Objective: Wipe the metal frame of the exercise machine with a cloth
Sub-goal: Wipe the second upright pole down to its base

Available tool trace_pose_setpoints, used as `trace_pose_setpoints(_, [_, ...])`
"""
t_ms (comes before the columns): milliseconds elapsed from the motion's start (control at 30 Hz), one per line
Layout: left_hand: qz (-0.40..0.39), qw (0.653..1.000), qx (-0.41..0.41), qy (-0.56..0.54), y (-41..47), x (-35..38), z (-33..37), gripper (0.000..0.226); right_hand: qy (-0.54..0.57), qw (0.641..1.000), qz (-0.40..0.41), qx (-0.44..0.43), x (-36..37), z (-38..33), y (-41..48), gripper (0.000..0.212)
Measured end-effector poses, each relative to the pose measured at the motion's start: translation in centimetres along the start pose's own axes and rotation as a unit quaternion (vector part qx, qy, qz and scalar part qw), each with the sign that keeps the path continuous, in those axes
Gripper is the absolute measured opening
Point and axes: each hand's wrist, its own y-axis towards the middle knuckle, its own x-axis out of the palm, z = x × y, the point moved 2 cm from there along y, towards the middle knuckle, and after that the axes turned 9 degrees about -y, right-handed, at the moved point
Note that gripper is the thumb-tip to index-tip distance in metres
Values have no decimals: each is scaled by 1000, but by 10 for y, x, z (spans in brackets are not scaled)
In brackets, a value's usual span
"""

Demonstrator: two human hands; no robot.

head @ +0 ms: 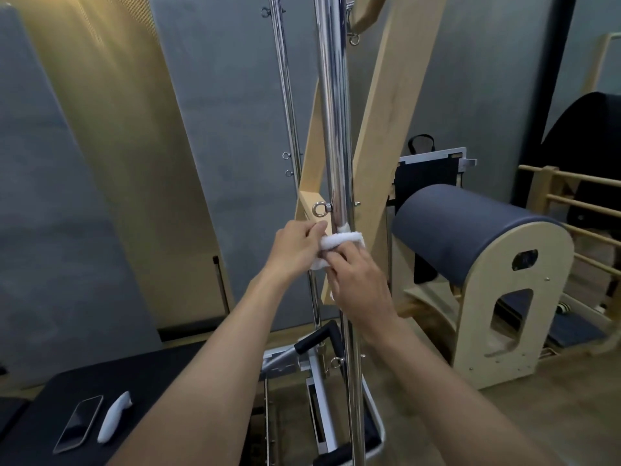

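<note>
A shiny chrome upright pole [334, 112] of the exercise machine runs from top to bottom in the middle of the view. A white cloth [339, 237] is wrapped around it just below an eye bolt [319, 209]. My left hand [295, 247] grips the cloth's left end, thumb by the pole. My right hand [361, 287] holds the lower part of the cloth against the pole from the near side. A thinner chrome rod [285, 82] with small eyelets stands behind to the left.
Light wooden beams [386, 129] cross behind the pole. A grey padded barrel [463, 230] on a wooden stand sits to the right, wooden ladder rungs [584, 203] beyond it. On the black pad [168, 368] at lower left lie a phone [79, 423] and a second rolled white cloth [114, 417].
</note>
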Motion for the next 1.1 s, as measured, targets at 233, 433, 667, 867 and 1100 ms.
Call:
trace_pose_setpoints(233, [1, 997, -18, -79, -5, 2, -10, 32, -27, 995, -93, -35, 7, 24, -44, 25])
trace_pose_setpoints(433, [-19, 999, -16, -25, -10, 6, -17, 20, 5, 1000, -19, -16, 7, 4, -13, 25])
trace_pose_setpoints(667, [-115, 991, -62, -16, -21, 17, -38, 24, 61, 994, -94, -6, 17, 31, -65, 27])
trace_pose_setpoints(867, [-80, 996, -41, -30, -22, 33, -36, 35, 105, 987, 0, 125, 10, 20, -49, 21])
trace_pose_setpoints(1100, [-53, 996, -43, -53, -19, 41, -43, 29, 236, 916, -192, 261, 8, 46, -69, 21])
